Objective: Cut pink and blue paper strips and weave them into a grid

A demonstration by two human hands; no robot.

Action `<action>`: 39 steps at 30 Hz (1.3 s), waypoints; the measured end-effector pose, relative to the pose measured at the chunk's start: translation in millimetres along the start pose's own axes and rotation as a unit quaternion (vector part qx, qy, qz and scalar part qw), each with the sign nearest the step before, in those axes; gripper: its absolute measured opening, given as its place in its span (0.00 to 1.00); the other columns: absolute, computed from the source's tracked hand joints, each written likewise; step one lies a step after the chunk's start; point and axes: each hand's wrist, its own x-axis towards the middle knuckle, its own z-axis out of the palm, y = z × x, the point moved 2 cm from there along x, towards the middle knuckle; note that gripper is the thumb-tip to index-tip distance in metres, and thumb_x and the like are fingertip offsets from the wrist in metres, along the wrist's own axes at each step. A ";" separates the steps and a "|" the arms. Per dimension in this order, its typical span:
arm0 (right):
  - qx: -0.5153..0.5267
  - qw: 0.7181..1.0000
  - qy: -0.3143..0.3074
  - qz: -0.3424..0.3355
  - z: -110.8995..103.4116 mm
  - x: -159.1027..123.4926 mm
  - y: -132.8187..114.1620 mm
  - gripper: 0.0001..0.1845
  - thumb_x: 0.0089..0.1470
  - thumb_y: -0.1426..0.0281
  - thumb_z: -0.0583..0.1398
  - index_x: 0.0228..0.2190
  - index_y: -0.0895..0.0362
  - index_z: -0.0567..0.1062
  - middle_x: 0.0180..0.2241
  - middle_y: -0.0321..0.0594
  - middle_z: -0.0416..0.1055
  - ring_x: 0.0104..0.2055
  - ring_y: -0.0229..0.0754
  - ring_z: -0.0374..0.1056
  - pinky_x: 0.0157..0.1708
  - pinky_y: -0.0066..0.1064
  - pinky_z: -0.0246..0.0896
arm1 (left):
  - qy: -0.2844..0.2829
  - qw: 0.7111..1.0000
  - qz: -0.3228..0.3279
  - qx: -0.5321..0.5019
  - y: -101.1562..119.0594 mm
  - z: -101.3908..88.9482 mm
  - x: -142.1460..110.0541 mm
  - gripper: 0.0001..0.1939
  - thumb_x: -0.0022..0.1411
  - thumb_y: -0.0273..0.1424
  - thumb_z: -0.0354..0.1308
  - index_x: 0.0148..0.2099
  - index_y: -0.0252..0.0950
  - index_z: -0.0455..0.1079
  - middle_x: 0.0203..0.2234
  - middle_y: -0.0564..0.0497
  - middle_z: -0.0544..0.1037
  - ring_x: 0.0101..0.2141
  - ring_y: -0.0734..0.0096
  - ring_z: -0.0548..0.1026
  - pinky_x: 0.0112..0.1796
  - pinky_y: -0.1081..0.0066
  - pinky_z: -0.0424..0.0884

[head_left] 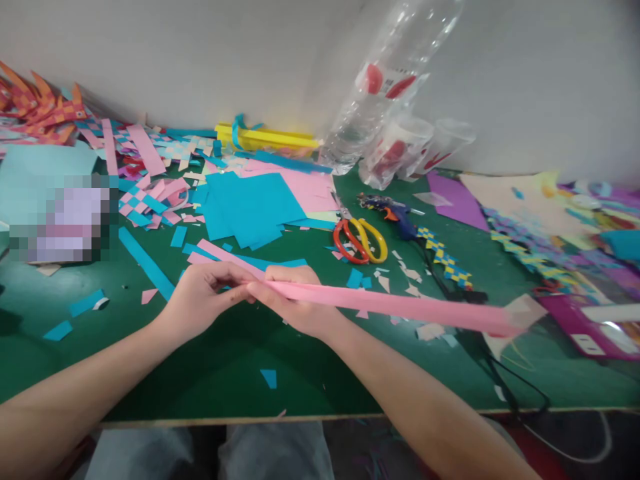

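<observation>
A long pink paper strip (400,303) runs through both of my hands above the green table. My left hand (203,297) pinches it near its left end, which sticks out past the fingers. Right beside it, my right hand (293,300) is closed on the same strip, fingertips almost touching the left ones. From there the strip stretches to the right, and its far end lies by a pale paper scrap (525,317). Blue paper strips (145,262) lie under and to the left of my hands.
Scissors with red and yellow handles (360,240), blue paper sheets (250,207) and a dark blue glue gun (400,220) lie beyond my hands. A plastic bottle (380,87) and plastic cups (397,150) lean by the wall. Scraps litter the green table (200,380); a black cable trails at right.
</observation>
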 end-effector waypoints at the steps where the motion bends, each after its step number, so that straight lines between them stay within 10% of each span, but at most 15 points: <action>1: -0.003 1.000 -0.005 0.002 -1.8 0.9 0.8 0.21 0.58 0.57 0.59 0.19 0.56 0.70 0.18 0.30 0.61 0.22 0.31 0.56 0.21 0.27 0.49 | 0.001 1.000 -0.009 0.010 0.5 0.0 0.2 0.05 0.57 0.34 0.62 0.31 0.40 0.78 0.22 0.53 0.80 0.26 0.67 0.79 0.30 0.69 0.77; 13: 0.136 0.958 0.252 0.012 -71.7 31.6 55.4 0.30 0.44 0.46 0.66 0.13 0.55 0.61 0.13 0.26 0.48 0.15 0.28 0.43 0.16 0.28 0.37 | 0.131 0.980 -0.085 0.126 -9.2 -76.7 22.1 0.11 0.52 0.39 0.66 0.35 0.37 0.78 0.25 0.52 0.81 0.29 0.69 0.77 0.37 0.68 0.74; 30: 0.138 0.972 0.187 0.035 -56.2 25.9 50.6 0.30 0.50 0.42 0.59 0.16 0.53 0.63 0.13 0.25 0.45 0.16 0.31 0.42 0.18 0.29 0.39 | 0.181 0.942 0.053 0.279 -13.9 -79.8 25.9 0.24 0.71 0.43 0.41 0.42 0.37 0.76 0.42 0.48 0.79 0.38 0.65 0.76 0.40 0.67 0.67; 39: -0.170 0.977 0.131 0.005 -36.6 18.1 35.4 0.31 0.61 0.48 0.49 0.17 0.55 0.66 0.16 0.33 0.61 0.20 0.35 0.57 0.25 0.30 0.47 | 0.278 0.914 0.180 0.234 9.9 -69.7 6.0 0.26 0.73 0.42 0.38 0.38 0.37 0.75 0.33 0.50 0.78 0.34 0.69 0.75 0.41 0.68 0.69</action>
